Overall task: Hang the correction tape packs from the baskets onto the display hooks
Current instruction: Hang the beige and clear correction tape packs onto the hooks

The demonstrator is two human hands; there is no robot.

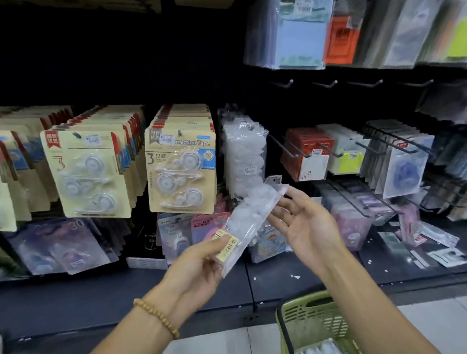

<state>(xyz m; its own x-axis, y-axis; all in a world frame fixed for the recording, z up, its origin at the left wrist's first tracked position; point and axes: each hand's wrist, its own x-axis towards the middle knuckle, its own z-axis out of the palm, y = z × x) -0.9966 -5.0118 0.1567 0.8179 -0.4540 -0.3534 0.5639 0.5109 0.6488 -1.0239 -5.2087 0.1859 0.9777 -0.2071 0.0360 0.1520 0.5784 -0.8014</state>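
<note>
Dark pegboard shelving fills the view, stocked with carded stationery on metal display hooks. Landmark: the front carded correction tape three-pack, hanging at centre.

Just right of that card hangs a row of clear bagged correction tape packs on one hook. Further right, several bare hooks project above red and yellow packs. Below and right of the card, a green basket sits on the floor with more clear packs inside.

The clear correction tape pack in hand lies tilted, below and right of the card, its punched hanger tab uppermost and pointing toward the hanging clear row. The left hand holds the lower, labelled end; its grip is clamped on the pack between thumb and fingers. The right hand is spread, fingers apart and nearly straight, fingertips touching or just beside the pack's upper edge; contact cannot be confirmed.

Step in hand, as judged: orient the pack for hanging. Recommended procedure:
1. Pinch the pack near the tab with the right hand.
2. Turn it upright, label side matching the hung row.
3. Align the tab hole with the hook tip.
4. Slide it fully back.

Caution: the film is slippery and flexible; support the tab so it does not fold at the hook.
</note>
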